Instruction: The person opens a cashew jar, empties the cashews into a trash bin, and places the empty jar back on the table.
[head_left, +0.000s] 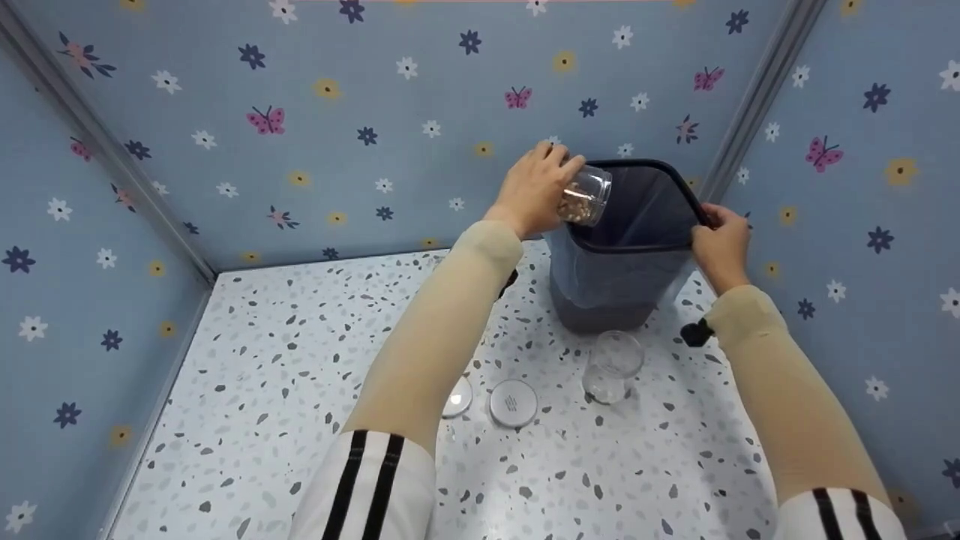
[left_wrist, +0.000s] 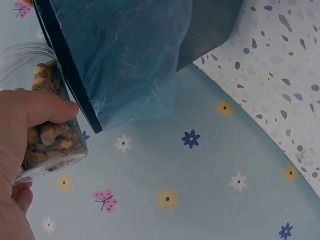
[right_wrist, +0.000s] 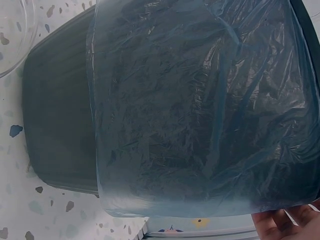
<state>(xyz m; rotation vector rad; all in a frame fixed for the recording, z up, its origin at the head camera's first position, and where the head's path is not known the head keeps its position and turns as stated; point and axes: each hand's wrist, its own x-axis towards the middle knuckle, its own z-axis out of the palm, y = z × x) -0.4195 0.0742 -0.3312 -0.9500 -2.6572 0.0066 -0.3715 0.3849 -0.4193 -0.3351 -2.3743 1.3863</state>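
My left hand [head_left: 534, 187] grips a clear jar [head_left: 587, 196], tilted on its side over the left rim of a trash can [head_left: 622, 285]. Brown, knobbly dried pieces [left_wrist: 52, 135] lie inside the jar, seen close up in the left wrist view; their exact kind is unclear. With my right hand [head_left: 721, 244] I hold the trash can's black rim on the right side. A translucent blue bag [right_wrist: 165, 110] lines the can and hangs down over its outside. The bottom of the can's inside is hidden.
Another clear jar [head_left: 613, 367] stands in front of the can on the speckled tabletop [head_left: 285, 390]. Two round white lids [head_left: 514, 403] lie left of it, one partly behind my left forearm. Blue flowered panels [head_left: 360, 112] stand close behind and at both sides.
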